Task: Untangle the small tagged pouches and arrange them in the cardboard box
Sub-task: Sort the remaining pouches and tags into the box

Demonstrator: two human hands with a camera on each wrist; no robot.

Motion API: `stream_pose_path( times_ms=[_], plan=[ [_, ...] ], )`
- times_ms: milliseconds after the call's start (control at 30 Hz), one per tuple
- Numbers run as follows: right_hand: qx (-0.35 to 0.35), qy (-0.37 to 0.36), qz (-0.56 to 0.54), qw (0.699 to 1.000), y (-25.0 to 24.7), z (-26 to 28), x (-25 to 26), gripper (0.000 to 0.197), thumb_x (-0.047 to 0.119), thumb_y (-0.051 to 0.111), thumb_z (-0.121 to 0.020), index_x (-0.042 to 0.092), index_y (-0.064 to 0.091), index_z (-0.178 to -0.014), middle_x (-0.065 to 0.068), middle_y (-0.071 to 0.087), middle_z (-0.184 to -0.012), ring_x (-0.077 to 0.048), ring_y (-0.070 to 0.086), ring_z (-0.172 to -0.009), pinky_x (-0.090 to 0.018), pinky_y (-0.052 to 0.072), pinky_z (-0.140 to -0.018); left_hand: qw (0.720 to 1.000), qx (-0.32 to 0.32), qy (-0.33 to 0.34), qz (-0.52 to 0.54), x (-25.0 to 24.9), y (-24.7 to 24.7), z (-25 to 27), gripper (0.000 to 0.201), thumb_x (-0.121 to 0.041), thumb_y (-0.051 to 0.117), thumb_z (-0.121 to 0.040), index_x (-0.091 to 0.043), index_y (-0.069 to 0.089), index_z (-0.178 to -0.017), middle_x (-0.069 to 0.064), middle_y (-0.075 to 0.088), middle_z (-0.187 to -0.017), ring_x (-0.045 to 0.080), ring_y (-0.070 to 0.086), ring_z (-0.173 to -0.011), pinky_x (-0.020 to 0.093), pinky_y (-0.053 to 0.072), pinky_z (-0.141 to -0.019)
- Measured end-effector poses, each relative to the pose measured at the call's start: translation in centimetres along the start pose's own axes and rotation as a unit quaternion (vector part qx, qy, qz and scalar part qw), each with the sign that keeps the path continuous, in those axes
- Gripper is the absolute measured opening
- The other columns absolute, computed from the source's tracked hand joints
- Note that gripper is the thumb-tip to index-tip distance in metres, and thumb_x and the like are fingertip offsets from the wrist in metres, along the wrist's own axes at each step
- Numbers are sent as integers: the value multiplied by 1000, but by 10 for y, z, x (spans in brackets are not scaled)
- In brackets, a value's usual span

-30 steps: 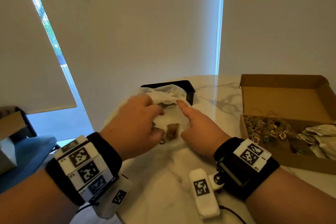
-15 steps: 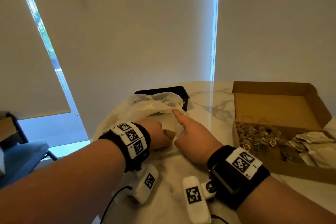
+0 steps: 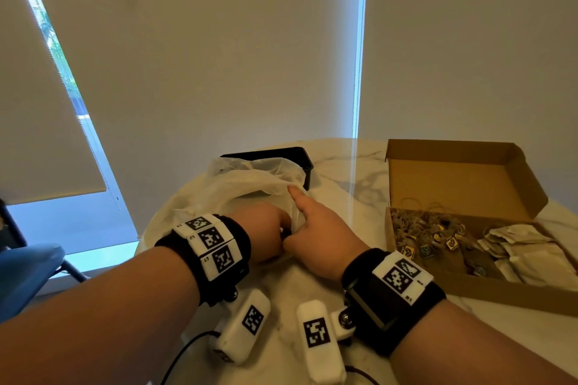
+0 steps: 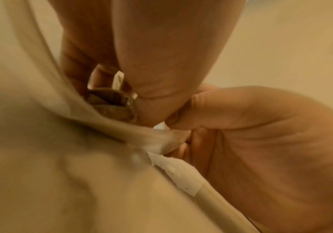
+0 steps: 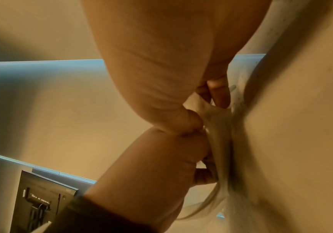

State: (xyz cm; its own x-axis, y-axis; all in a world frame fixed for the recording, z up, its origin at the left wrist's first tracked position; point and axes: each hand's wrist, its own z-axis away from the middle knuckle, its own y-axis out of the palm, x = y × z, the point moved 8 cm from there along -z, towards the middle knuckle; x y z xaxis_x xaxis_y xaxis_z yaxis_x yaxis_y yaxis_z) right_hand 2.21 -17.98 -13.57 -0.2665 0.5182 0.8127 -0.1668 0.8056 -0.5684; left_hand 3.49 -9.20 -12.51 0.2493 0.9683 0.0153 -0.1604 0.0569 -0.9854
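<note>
A crumpled clear plastic bag lies on the marble table. My left hand is inside the bag's mouth; in the left wrist view its fingers curl round a few brown pouches. My right hand pinches the bag's edge between thumb and fingers, with the index finger stretched out along the rim. The open cardboard box stands at the right. It holds a tangle of tagged pouches and several whitish pouches.
A black tray sits behind the bag at the table's far edge. A blue chair stands left of the table. Window blinds hang close behind it.
My left hand has gone from holding the bag's rim to reaching inside the bag. The right hand stays on the bag's edge. The loose pouches seen earlier are now hidden by the hands.
</note>
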Motion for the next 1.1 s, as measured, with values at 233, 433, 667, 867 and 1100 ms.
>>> stream_pose_path(
  times_ms=[233, 433, 667, 867, 1100],
  plan=[
    [-7, 2, -27, 1000, 0, -1, -1, 94, 21, 64, -77, 41, 17, -156, 3, 43, -154, -20, 47, -135, -43, 42, -111, 1000, 20, -4, 10, -1, -1, 9, 35, -29, 57, -92, -27, 63, -126, -5, 65, -101, 15, 60, -91, 28, 49, -82],
    [-7, -3, -33, 999, 0, -2, -2, 92, 17, 61, -74, 42, 24, -155, 5, 49, -148, -17, 52, -129, -37, 47, -107, 998, 47, 24, -36, -4, -1, 15, 31, -20, 55, -94, -24, 60, -125, 2, 67, -108, 23, 61, -96, 31, 48, -81],
    [-10, -4, -32, 999, -3, -1, -3, 89, 11, 61, -79, 39, 25, -156, 6, 51, -146, -15, 54, -125, -32, 47, -105, 999, 15, 26, -20, -2, -2, 12, 24, -29, 51, -99, -22, 66, -117, -2, 63, -94, 16, 54, -84, 27, 43, -76],
    [-16, -10, -39, 999, -5, 0, -1, 86, 6, 62, -81, 36, 29, -155, 8, 54, -143, -11, 56, -121, -22, 47, -97, 999, -12, 23, 40, 7, -4, 14, 21, -21, 55, -95, -25, 64, -113, -5, 62, -98, 15, 57, -87, 25, 46, -75],
    [-39, 17, -45, 998, -13, -1, -10, 83, 5, 59, -84, 32, 27, -156, 4, 63, -107, -17, 68, -94, -33, 58, -82, 967, -70, 45, 240, 17, -25, 29, 30, 6, 51, -82, -20, 63, -92, -8, 61, -83, 0, 56, -66, 17, 47, -60]
  ],
)
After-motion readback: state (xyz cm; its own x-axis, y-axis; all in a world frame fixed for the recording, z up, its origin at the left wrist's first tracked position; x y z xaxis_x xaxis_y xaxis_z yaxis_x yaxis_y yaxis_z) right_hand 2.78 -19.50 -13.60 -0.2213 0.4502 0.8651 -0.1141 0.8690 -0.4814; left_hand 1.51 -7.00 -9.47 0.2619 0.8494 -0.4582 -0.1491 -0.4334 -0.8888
